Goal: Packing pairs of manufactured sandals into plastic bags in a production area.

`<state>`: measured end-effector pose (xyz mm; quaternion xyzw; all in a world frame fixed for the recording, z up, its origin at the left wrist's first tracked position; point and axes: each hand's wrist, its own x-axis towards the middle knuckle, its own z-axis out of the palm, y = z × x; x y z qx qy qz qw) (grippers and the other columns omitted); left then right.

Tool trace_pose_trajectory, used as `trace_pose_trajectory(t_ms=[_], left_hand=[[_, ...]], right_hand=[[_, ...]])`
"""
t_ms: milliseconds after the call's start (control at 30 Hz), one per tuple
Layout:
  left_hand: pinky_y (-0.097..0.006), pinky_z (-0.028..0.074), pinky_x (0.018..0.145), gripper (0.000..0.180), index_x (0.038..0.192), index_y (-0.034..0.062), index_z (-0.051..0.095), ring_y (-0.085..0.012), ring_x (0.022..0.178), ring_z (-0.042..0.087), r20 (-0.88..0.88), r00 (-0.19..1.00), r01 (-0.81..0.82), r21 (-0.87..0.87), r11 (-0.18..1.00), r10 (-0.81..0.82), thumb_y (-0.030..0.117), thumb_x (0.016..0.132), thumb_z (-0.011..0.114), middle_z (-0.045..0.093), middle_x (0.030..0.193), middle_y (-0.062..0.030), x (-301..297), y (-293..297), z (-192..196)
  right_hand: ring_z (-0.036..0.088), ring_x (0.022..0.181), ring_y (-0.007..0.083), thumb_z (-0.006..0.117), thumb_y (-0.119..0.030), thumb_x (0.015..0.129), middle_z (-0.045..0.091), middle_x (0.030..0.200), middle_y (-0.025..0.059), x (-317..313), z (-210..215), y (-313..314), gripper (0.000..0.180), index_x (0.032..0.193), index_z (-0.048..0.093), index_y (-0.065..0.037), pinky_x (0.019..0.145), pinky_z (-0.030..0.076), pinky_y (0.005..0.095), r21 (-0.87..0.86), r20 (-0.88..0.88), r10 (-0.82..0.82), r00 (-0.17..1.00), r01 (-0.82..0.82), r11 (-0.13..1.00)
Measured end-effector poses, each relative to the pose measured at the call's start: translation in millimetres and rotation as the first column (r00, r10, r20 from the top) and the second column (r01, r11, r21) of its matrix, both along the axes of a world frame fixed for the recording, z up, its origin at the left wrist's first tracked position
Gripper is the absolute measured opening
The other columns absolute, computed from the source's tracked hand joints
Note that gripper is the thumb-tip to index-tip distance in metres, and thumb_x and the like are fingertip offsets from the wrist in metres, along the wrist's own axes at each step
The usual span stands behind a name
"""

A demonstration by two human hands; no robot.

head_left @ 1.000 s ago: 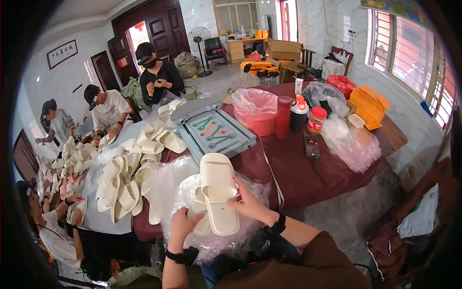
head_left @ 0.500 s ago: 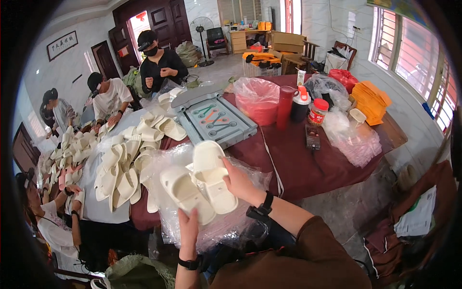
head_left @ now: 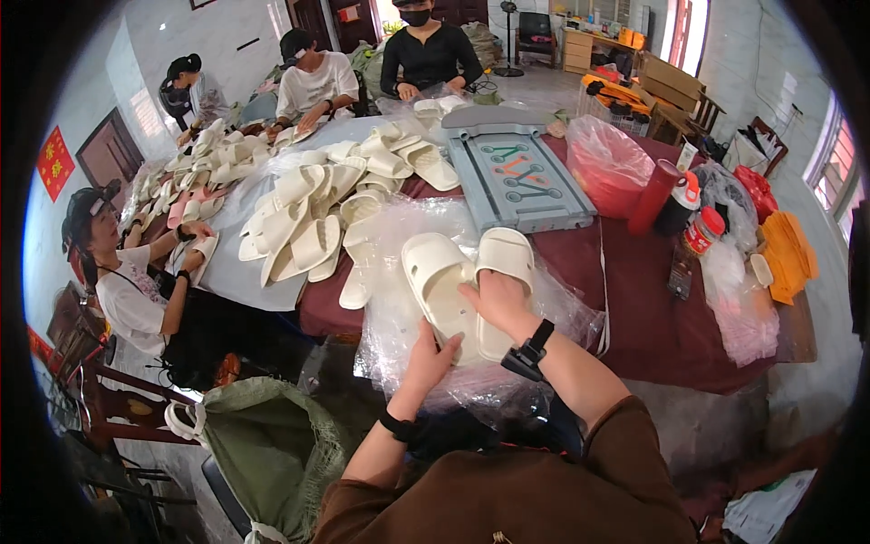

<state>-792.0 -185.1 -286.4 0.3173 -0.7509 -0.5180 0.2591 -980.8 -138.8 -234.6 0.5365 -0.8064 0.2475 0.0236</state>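
At frame centre I see my right hand [head_left: 494, 304] clasping two cream foam slippers [head_left: 467, 286] side by side, fingers curled over their heels. My left hand [head_left: 429, 356] cups them from below, above crinkled clear plastic bags [head_left: 399, 308]

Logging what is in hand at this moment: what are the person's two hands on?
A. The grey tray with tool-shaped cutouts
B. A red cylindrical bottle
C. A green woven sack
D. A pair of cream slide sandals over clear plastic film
D: the left hand and right hand both grip the pair of cream slide sandals, side by side above the crinkled clear plastic film at the table's near edge.
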Motion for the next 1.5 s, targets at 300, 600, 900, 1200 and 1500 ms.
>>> trace_pose_trajectory(t_ms=[300, 600, 900, 1200, 1500], left_hand=[[-0.039, 0.054, 0.081, 0.077, 0.144, -0.0072, 0.024, -0.034, 0.097, 0.067, 0.037, 0.993, 0.111, 0.027, 0.994, -0.111, 0.023, 0.09, 0.069, 0.062, 0.117, -0.027, 8, 22, 43], [-0.036, 0.054, 0.073, 0.069, 0.136, 0.0005, 0.046, -0.0279, 0.087, 0.069, 0.252, 0.967, 0.089, -0.198, 0.976, -0.037, 0.029, 0.081, 0.078, 0.064, 0.102, -0.019, 13, 32, 58], [-0.044, 0.051, 0.072, 0.074, 0.138, 0.0048, 0.041, -0.0362, 0.084, 0.066, 0.277, 0.952, -0.067, -0.23, 0.971, 0.132, 0.031, 0.079, 0.077, 0.066, 0.094, -0.0137, 7, 35, 36], [-0.046, 0.053, 0.084, 0.062, 0.136, 0.001, 0.044, -0.0391, 0.099, 0.064, 0.495, 0.813, 0.526, -0.398, 0.751, -0.307, 0.017, 0.083, 0.072, 0.056, 0.124, -0.0229, 48, 44, 99], [-0.054, 0.026, 0.115, 0.086, 0.142, 0.0079, 0.045, -0.0455, 0.144, 0.024, 0.489, 0.852, 0.503, -0.672, 0.544, -0.185, 0.05, 0.074, 0.077, 0.032, 0.154, -0.0226, 21, -24, 94]], right_hand=[[0.064, 0.061, 0.0371, 0.061, -0.035, 0.089, 0.064, 0.066, 0.0177, -14, -6, 15, 0.039, 0.07, 0.065, -0.001, 0.059, 0.049, 0.048, -0.239, 0.113, -0.135, 0.984, 0.159, 0.958], [0.064, 0.077, 0.0377, 0.064, -0.03, 0.09, 0.066, 0.083, 0.0214, -20, -2, 51, 0.032, 0.083, 0.066, 0.001, 0.068, 0.05, 0.0482, -0.153, -0.107, -0.052, 0.993, 0.035, 0.988], [0.064, 0.085, 0.04, 0.062, -0.042, 0.09, 0.066, 0.085, 0.0253, -7, -9, 3, 0.047, 0.085, 0.069, 0.004, 0.078, 0.051, 0.0464, -0.259, -0.156, 0.015, 0.988, -0.055, 0.964], [0.062, 0.074, 0.0436, 0.059, -0.032, 0.093, 0.063, 0.073, 0.0271, -18, 0, 28, 0.043, 0.073, 0.065, 0.007, 0.069, 0.049, 0.0491, -0.223, 0.121, -0.011, 0.993, 0.038, 0.974], [0.059, 0.074, 0.0451, 0.063, -0.019, 0.091, 0.061, 0.079, 0.0295, -7, -7, 141, 0.031, 0.078, 0.06, 0.009, 0.065, 0.045, 0.0498, -0.374, 0.227, 0.087, 0.97, 0.004, 0.927]])
